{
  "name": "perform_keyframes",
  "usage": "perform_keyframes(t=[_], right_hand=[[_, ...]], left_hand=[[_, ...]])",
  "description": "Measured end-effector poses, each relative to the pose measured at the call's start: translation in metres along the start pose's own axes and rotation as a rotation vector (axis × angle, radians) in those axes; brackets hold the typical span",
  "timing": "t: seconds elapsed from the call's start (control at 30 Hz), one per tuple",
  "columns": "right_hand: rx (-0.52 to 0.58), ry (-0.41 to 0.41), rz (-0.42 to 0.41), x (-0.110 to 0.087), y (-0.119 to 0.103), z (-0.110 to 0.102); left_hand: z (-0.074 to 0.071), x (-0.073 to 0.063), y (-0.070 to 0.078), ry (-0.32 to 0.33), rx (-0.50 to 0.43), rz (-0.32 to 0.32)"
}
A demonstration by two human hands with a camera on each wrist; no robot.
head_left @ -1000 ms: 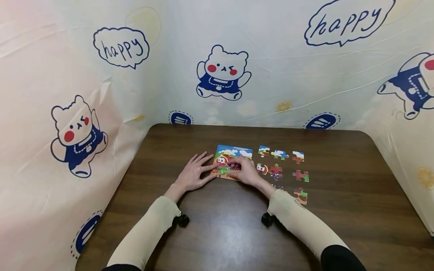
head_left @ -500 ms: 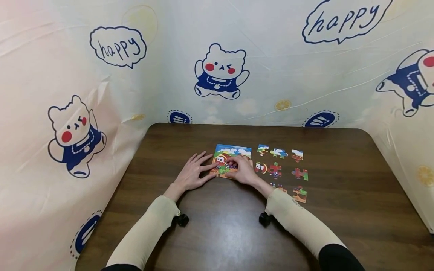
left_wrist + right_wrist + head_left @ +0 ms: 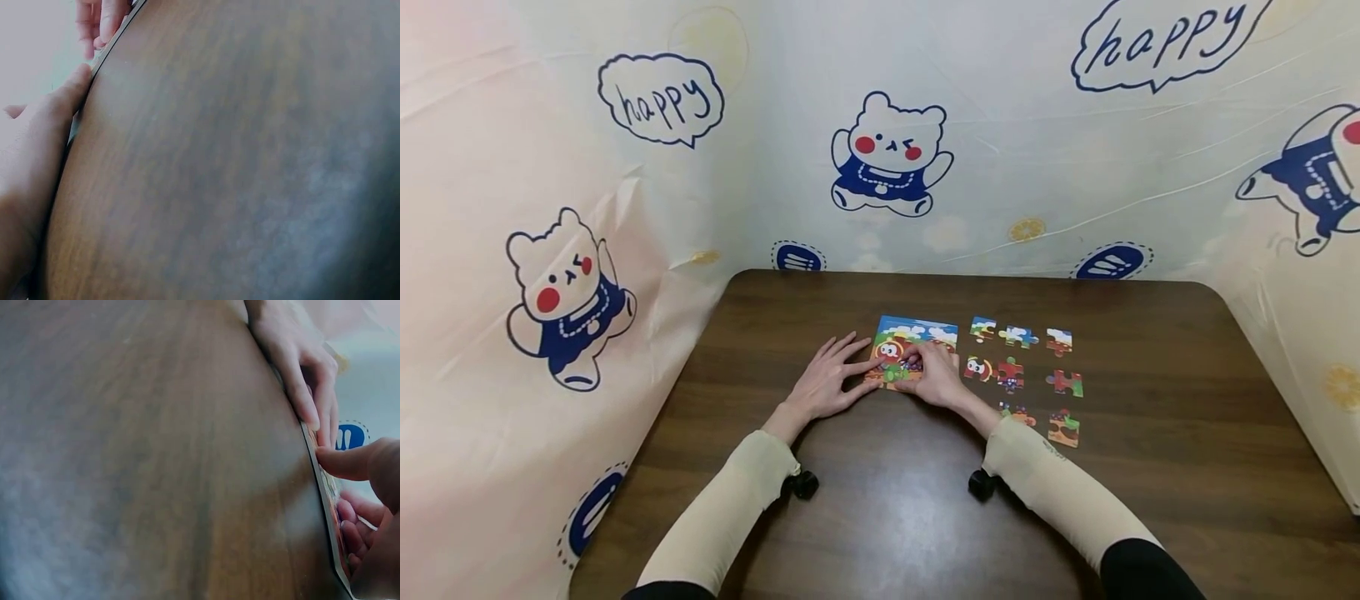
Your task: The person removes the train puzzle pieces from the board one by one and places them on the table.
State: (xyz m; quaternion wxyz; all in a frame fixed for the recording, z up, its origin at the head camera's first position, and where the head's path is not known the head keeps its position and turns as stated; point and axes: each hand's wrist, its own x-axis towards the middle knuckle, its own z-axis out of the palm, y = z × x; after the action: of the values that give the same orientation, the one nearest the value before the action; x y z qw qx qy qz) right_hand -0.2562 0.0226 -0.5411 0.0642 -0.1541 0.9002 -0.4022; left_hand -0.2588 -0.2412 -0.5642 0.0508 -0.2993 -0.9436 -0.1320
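Observation:
In the head view, a colourful picture puzzle board (image 3: 917,327) lies on the table. My left hand (image 3: 829,379) rests at its left side with fingers spread, the index finger and thumb reaching its edge. From the right, my right hand (image 3: 938,375) bends over the board's lower right part, thumb near the front edge and fingers curled over the picture. Whether a piece lies under those fingers is hidden. The right wrist view shows the right thumb (image 3: 340,461) touching the board's edge. Close by to the right lie loose puzzle pieces, among them a red one (image 3: 1011,375).
More loose pieces sit in rough rows: a cloud piece (image 3: 1018,336), a red and green piece (image 3: 1065,383) and a corner piece (image 3: 1063,429). Around them spreads the brown wooden table (image 3: 1187,400), bordered by a printed cloth (image 3: 1000,175) behind and at the sides.
The right hand has shifted very slightly left over the board, its wrist turning a little. The left hand stays in place. The whole head view has drifted a little.

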Motion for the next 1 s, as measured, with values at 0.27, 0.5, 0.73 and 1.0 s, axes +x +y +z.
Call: perform_keyframes(t=[0.27, 0.5, 0.73, 1.0], right_hand=[[-0.06, 0.045, 0.029, -0.0002, -0.0051, 0.0059], [-0.037, 0.055, 0.041, -0.0019, -0.0102, 0.0071], [-0.05, 0.088, 0.039, -0.0022, -0.0085, 0.0094], [-0.019, 0.08, 0.051, -0.0026, -0.0079, 0.0099]], left_hand=[[0.001, 0.0014, 0.0004, -0.001, -0.025, -0.006], [-0.0001, 0.0005, -0.0012, 0.022, -0.003, 0.004], [-0.0002, 0.002, -0.0008, 0.029, 0.007, 0.008], [-0.0005, 0.0011, -0.0001, 0.025, -0.01, 0.0]])
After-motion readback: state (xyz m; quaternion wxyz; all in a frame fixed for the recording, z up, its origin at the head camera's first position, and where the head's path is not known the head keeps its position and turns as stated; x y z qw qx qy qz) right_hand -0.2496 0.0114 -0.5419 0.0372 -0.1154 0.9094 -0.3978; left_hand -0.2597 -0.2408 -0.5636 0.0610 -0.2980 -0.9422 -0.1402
